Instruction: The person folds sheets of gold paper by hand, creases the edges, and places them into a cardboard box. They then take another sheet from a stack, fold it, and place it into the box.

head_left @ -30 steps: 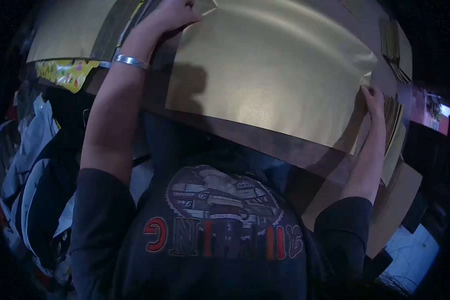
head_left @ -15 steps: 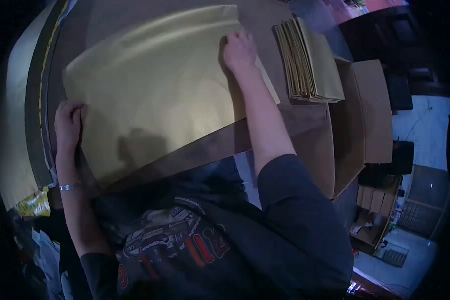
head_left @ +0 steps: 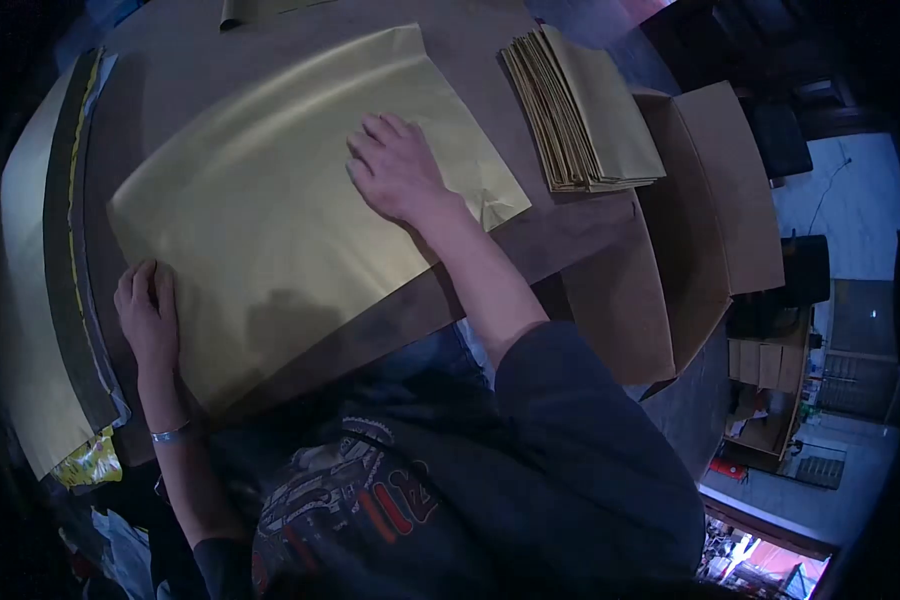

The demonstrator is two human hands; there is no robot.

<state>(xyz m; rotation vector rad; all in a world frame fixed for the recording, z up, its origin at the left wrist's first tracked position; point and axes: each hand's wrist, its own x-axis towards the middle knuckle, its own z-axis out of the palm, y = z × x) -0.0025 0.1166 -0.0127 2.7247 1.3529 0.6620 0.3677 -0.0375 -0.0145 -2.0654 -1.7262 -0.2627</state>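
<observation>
The fingers of the right hand [head_left: 400, 165] are spread and slightly bent, lying on top of the gold sheet [head_left: 290, 200] toward its right half, with nothing clasped in them. The left hand [head_left: 150, 312] rests at the sheet's left edge, its fingers loosely curled; whether they pinch that edge, I cannot tell. A shiny bracelet [head_left: 170, 435] circles the left wrist, and both arms run back to a dark T-shirt [head_left: 590, 450] with a printed front.

The sheet lies spread on the brown table [head_left: 470, 65], its near edge close to the person's body (a dark shadow falls near that edge). Its right corner is creased, and its far edge catches a band of light.

Beyond its right side, apart from it, sits a stack of folded gold pieces [head_left: 610, 110]. Just beside that stands an open cardboard box [head_left: 620, 315], one flap out. Farther left lies another gold expanse [head_left: 30, 280] with a dark border, and a yellow patterned material [head_left: 90, 460] shows below it.
</observation>
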